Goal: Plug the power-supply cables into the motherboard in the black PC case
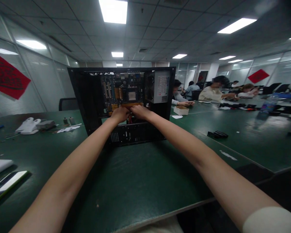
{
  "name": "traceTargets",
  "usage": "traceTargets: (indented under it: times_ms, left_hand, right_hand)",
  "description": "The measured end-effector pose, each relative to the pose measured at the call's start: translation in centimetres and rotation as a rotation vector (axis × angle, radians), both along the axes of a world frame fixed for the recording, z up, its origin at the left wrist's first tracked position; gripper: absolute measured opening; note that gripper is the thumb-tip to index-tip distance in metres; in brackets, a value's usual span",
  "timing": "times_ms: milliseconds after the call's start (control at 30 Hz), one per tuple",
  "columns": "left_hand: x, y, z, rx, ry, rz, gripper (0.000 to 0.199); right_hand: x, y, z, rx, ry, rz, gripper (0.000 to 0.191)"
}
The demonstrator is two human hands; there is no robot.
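An open black computer case (168, 106) stands on the green table in front of me. Inside it are a motherboard (132, 89) and, at the upper right, a silver power supply (161, 86). Both hands reach into the case at the board's lower edge, beside the orange memory slots (133, 105). My left hand (120, 114) has its fingers curled together, close to my right hand (141, 112), whose fingers are also closed. Whatever their fingertips pinch is hidden. Some coloured cables (130, 120) show just below the hands.
On the green table (140, 178), a phone (8, 184) and a white plastic bag (28, 125) lie to the left. A small box (181, 110) and black parts (217, 134) are on the right. Several people sit farther back, one in a beige top (210, 93).
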State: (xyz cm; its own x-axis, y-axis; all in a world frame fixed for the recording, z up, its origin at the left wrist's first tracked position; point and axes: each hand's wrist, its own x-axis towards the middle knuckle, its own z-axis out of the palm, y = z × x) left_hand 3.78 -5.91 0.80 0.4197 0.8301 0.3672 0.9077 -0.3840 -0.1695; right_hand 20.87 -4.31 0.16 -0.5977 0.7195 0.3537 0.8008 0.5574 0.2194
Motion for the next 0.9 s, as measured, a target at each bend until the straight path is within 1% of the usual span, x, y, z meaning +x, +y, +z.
traceTargets:
  times_ms: [100,233,367,500,633,800,900]
  left_hand:
    - [0.2,0.1,0.1,-0.009,-0.026,0.02,0.04]
    - [0.7,0.0,0.2,-0.002,-0.019,0.025,0.038]
    - [0.8,-0.1,0.1,0.012,-0.017,0.028,0.037]
    - [0.3,0.0,-0.2,0.014,-0.026,0.015,0.038]
    - [-0.2,0.2,-0.4,0.004,-0.021,-0.011,0.039]
    - [-0.4,0.5,-0.6,-0.007,-0.038,-0.001,0.039]
    - [-0.5,0.6,-0.6,-0.025,-0.045,-0.001,0.037]
  right_hand:
    - [0.0,0.0,0.0,0.03,0.014,-0.029,0.037]
    - [-0.1,0.4,-0.3,0.029,0.04,-0.083,0.036]
    - [0.1,0.5,-0.4,0.007,0.057,-0.082,0.034]
    - [0.8,-0.1,-0.6,-0.02,0.065,-0.064,0.033]
    - [1.3,-0.8,-0.8,-0.022,0.108,-0.036,0.039]
    - [0.8,-1.7,-0.5,-0.059,0.109,-0.144,0.037]
    - [0.5,-2.4,-0.1,-0.053,0.094,-0.154,0.036]
